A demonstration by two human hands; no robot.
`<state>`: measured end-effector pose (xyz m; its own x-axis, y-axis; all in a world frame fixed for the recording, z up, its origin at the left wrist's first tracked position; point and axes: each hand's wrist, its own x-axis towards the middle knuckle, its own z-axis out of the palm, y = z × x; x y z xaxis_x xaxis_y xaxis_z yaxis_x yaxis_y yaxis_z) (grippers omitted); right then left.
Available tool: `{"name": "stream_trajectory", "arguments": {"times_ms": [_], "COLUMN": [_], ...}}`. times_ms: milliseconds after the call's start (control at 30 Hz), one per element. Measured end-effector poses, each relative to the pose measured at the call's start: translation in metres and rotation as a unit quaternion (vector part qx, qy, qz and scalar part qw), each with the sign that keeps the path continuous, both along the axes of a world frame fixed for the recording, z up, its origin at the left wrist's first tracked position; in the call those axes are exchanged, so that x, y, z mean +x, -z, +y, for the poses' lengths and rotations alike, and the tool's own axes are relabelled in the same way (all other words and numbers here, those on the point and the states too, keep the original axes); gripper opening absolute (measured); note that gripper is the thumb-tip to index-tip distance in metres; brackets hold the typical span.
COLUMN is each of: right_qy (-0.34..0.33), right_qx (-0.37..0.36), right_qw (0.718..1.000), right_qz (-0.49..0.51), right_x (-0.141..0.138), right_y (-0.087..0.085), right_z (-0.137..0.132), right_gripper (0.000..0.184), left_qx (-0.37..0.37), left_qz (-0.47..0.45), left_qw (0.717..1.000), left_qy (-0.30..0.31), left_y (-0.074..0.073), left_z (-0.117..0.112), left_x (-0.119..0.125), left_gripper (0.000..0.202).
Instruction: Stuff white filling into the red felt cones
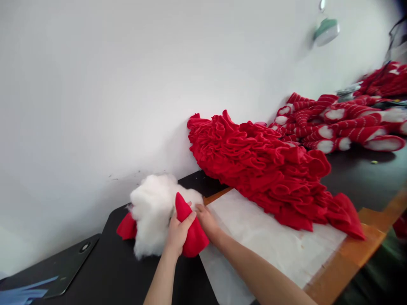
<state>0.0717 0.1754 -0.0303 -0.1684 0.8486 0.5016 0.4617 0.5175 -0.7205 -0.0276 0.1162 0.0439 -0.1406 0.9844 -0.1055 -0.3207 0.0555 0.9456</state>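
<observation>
On the black table [110,271] lie white stuffing [153,212] and red cloth [126,227].

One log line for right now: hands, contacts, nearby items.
left hand: holding red cone | right hand: beside cone, at white stuffing's edge | nearby: red cloth pile, partly over white sheet

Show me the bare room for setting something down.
Free: the flat white sheet between the right forearm and the heaped red fabric pieces; the black tabletop between the dark flat panel and the left forearm. Crowded: around the fluffy white stuffing, where the left hand holds a red fabric cone beside the right hand.
</observation>
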Motion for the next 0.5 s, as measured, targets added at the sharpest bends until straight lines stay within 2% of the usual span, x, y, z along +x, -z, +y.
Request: {"name": "stream_trajectory", "arguments": {"times_ms": [67,133,267,367,500], "right_qy": [-0.024,-0.045,-0.06,-0.01,0.033], "right_qx": [-0.01,-0.03,-0.088,-0.134,-0.174], "right_qw": [0.999,0.998,0.989,0.972,0.937], "right_qz": [0.02,0.044,0.104,0.192,0.303], "right_x": [0.003,0.011,0.036,0.064,0.119], "right_y": [0.008,0.012,0.008,-0.004,-0.033], "right_z": [0.001,0.0,-0.005,-0.012,-0.031], "right_gripper": [0.025,0.029,0.015,0.012,0.026], "left_qx": [0.0,-0.013,-0.028,-0.029,-0.029], "left_qz": [0.047,0.087,0.117,0.113,0.069], "left_qw": [0.998,0.996,0.993,0.993,0.996], "left_qy": [0.029,0.026,-0.007,-0.033,-0.053], "left_y": [0.012,0.028,0.054,0.059,0.051], "left_z": [0.024,0.042,0.055,0.052,0.039], "left_x": [-0.002,-0.002,-0.001,0.0,0.004], "left_gripper": [0.03,0.019,0.014,0.016,0.017]}}
